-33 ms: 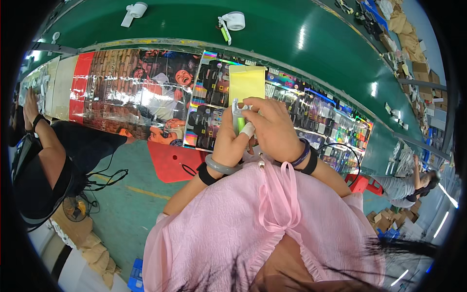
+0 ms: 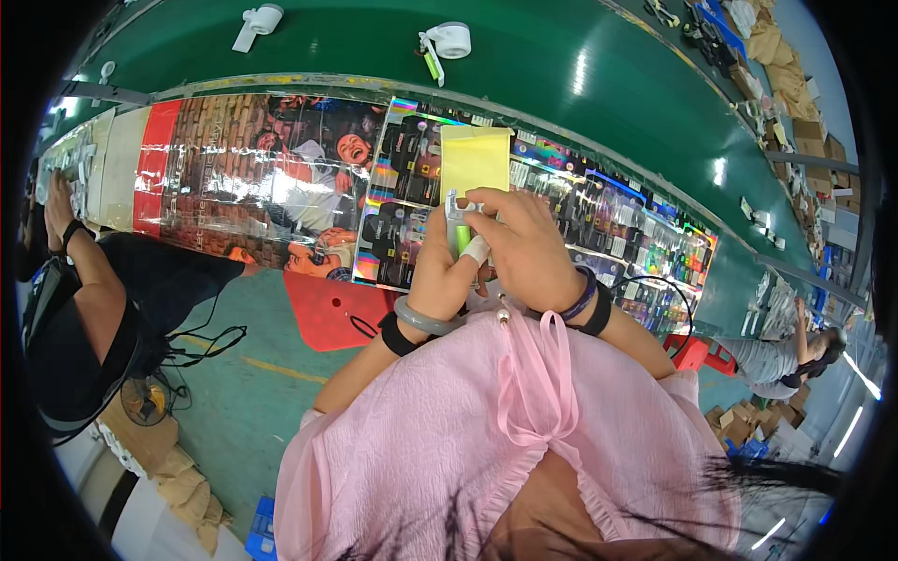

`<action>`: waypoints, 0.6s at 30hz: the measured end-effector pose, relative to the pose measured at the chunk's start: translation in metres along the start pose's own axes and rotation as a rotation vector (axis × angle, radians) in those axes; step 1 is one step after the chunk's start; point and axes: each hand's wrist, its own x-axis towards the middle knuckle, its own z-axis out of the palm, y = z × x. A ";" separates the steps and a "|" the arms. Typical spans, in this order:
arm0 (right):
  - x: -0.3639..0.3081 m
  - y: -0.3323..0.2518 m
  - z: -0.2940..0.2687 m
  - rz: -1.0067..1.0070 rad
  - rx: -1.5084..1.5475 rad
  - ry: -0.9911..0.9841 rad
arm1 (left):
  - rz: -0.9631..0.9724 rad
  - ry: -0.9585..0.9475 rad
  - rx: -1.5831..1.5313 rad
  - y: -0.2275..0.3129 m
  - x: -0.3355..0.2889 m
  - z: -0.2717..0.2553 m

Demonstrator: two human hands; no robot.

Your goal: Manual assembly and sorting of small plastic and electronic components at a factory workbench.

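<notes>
In the head view, a workshop spreads around a long green belt (image 2: 337,56) crossing the upper part from about 10 to 2 o'clock. Below it runs a bench covered with glossy printed sheets (image 2: 210,168). Two white fan-shaped devices lie on the belt, one (image 2: 266,19) towards 11 o'clock, the other (image 2: 455,40) at 12.

Near the centre, a small white housing (image 2: 455,208) with a green cylinder (image 2: 463,238) in its lower part is held between both hands, above the bench. The left hand (image 2: 438,276) cradles it from 7 to 9 o'clock, its wrapped thumb (image 2: 477,249) beside the cylinder at 4; its other fingers are mostly hidden, so their exact closure cannot be told. The right hand (image 2: 531,248) comes in from 4 o'clock, thumb and forefinger bent close together against the housing's upper end at 2 to 3 o'clock. Just beyond, at 12 o'clock, lies a yellow pad (image 2: 475,161). A red stool (image 2: 332,310) stands at 8.
</notes>
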 end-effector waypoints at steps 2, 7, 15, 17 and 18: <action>-0.001 0.001 0.001 -0.006 -0.007 -0.034 | -0.011 -0.008 -0.020 -0.001 0.002 -0.004; -0.005 0.024 0.009 0.093 0.331 0.118 | -0.033 -0.059 -0.202 -0.004 0.000 -0.008; -0.003 0.049 0.008 0.363 1.086 -0.318 | -0.021 -0.225 -0.366 0.016 0.007 -0.010; -0.011 0.058 0.011 0.259 0.937 -0.454 | -0.062 -0.217 -0.517 0.020 0.009 -0.012; -0.012 0.053 0.009 0.237 1.008 -0.393 | -0.040 -0.174 -0.434 0.022 0.008 -0.012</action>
